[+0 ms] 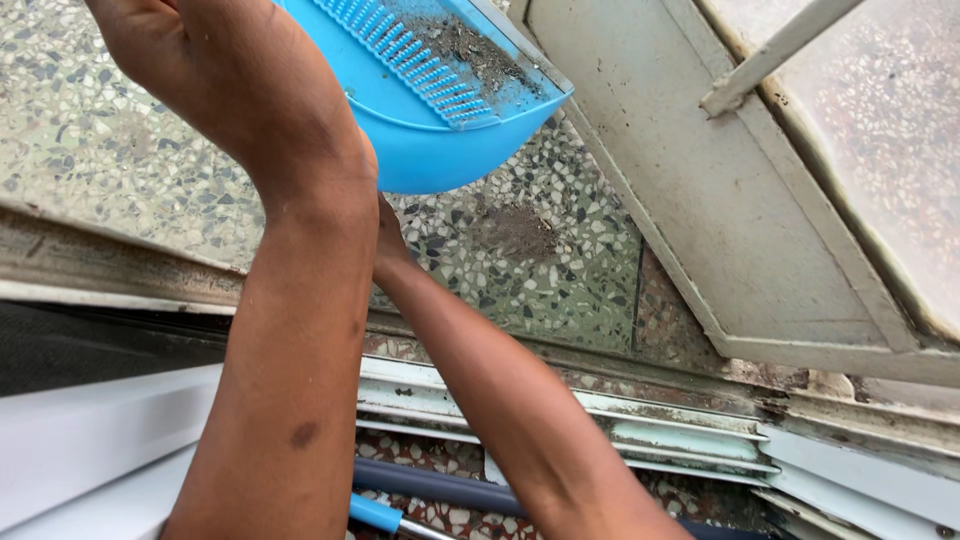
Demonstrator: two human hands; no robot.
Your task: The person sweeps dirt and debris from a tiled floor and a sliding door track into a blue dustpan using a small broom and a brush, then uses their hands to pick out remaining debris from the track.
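Our left forearm [290, 400] crosses nearest; fingers unseen, we cannot tell their grip, yet the blue dustpan [430, 90] above them carries dust while a dirt patch [522, 232] remains on the terrazzo floor [560, 280] beyond the right hand [388, 240].

Both bare forearms reach up and away from the camera, crossing at the wrists. The left hand [215, 65] sits high at the top edge, its back turned to the lens, fingers out of sight. The right hand [388, 238] is tucked behind the left wrist, mostly hidden; its grip cannot be made out.
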